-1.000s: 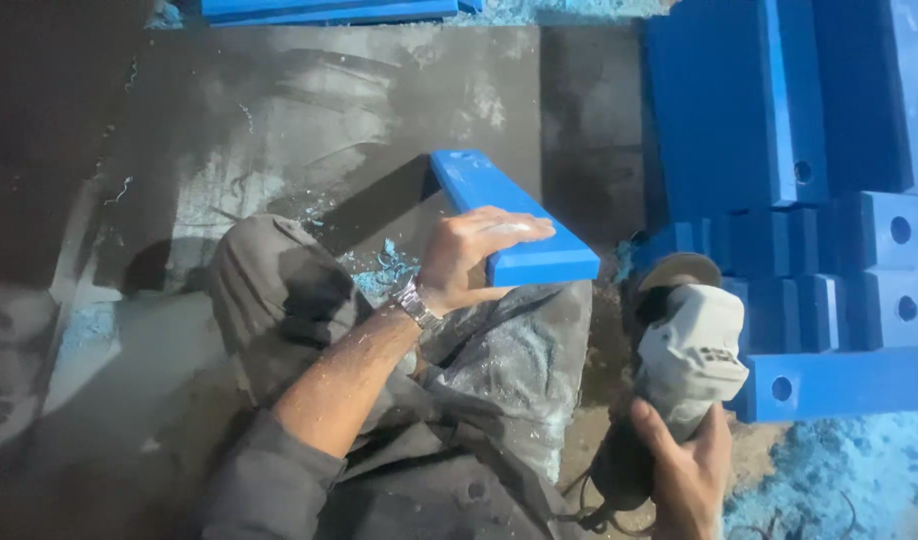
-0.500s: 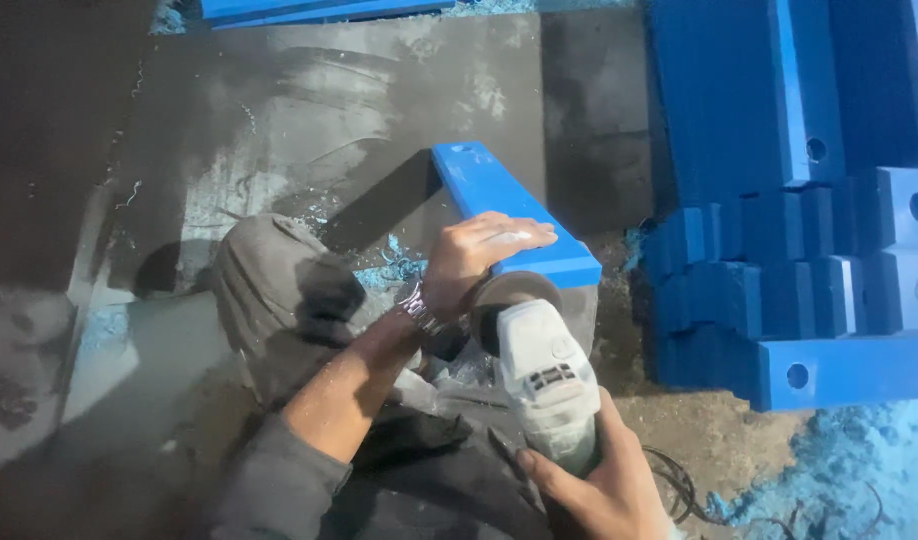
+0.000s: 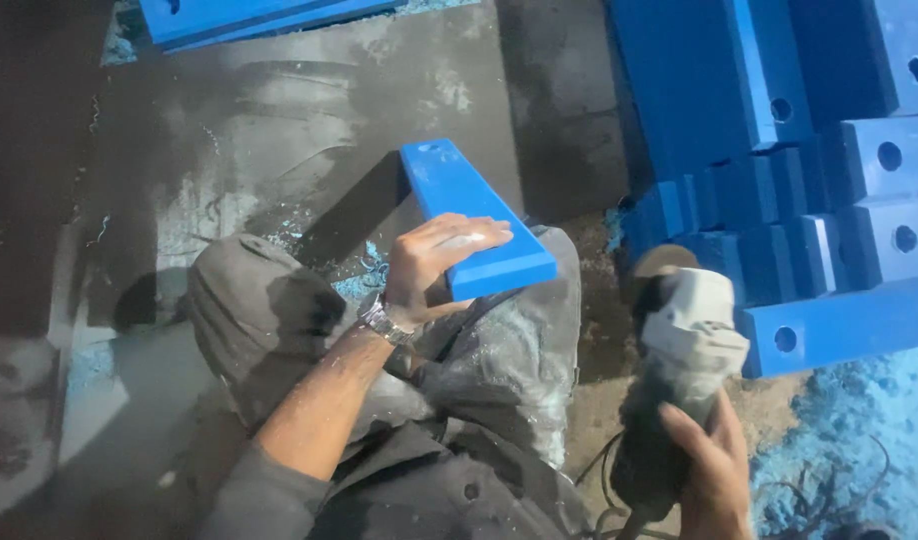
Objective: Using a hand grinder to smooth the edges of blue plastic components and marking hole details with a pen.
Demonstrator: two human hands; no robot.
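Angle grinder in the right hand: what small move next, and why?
Probably swing the angle grinder left toward the near end of the blue block. The right hand holds it off to the side, clear of the block, while the left hand braces the block across the knee.

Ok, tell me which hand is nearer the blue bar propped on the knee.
Left. The left hand lies on the blue bar, gripping its near end. The right hand is apart, lower right, holding the angle grinder clear of the bar.
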